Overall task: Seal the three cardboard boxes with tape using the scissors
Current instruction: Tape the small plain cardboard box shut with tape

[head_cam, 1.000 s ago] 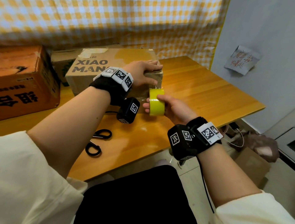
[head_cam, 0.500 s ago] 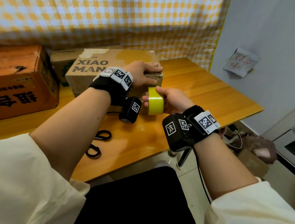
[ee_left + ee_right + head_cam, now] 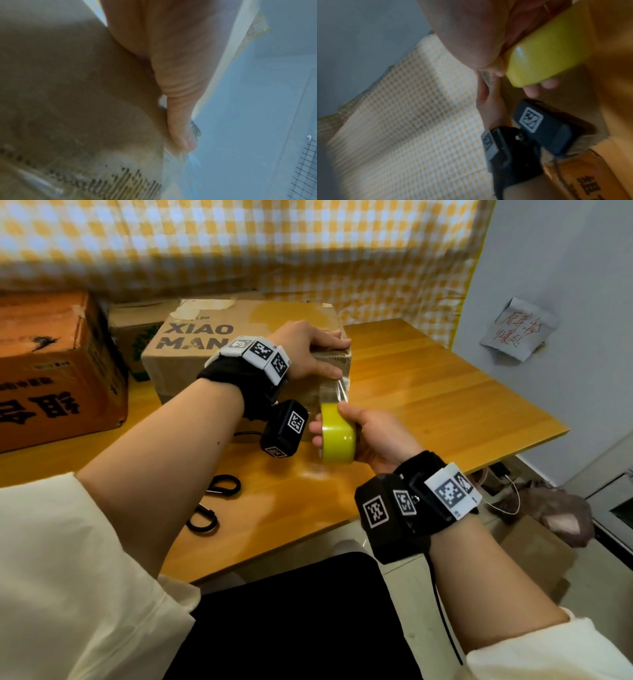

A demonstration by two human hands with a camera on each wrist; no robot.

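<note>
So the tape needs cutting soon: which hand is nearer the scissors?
Left. The left hand presses the box top beyond the scissors; the right hand grips the tape roll, farther to their right.

The left hand (image 3: 305, 350) rests on the box (image 3: 246, 320), the tape roll (image 3: 337, 436) just below it. The scissors (image 3: 210, 503) lie on the worktop (image 3: 428, 405), nearer the person than both hands.

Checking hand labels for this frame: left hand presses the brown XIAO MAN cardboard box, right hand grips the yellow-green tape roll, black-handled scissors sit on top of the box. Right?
One error: the black-handled scissors lie on the wooden table, near its front edge, not on the box; the head view shows it. The rest holds: the left hand presses the brown XIAO MAN cardboard box, the right hand grips the yellow-green tape roll.
</note>
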